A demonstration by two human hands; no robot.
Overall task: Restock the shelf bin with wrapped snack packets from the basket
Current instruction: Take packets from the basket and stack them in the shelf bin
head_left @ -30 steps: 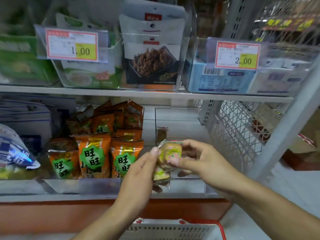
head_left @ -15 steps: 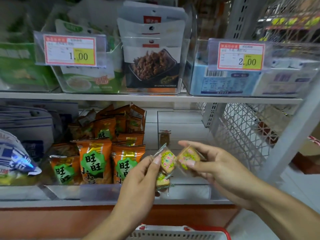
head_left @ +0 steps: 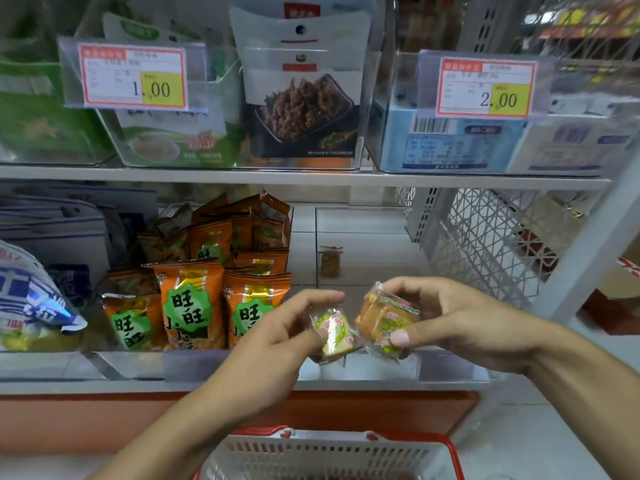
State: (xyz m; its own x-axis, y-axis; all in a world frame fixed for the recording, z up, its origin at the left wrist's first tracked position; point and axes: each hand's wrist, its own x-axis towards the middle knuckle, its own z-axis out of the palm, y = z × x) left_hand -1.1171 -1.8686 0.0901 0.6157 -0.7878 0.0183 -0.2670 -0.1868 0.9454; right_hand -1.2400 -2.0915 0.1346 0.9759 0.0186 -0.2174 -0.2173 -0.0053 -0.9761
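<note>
two small clear-wrapped snack packets are held in front of the clear plastic shelf bin [head_left: 363,233]: the left hand [head_left: 277,341] pinches the pale yellow snack packet [head_left: 334,332], and the right hand [head_left: 460,320] grips the bigger orange-brown snack packet [head_left: 386,317] between thumb and fingers. inside the bin one small wrapped packet [head_left: 330,260] stands alone. the white basket with red rim [head_left: 329,452] is below the hands, and orange bags with green labels [head_left: 188,303] stand in the bin to the left.

We read "1.00" on left price tag [head_left: 133,77], "2.00" on right price tag [head_left: 486,87], "旺旺" on orange packets [head_left: 188,303].
</note>
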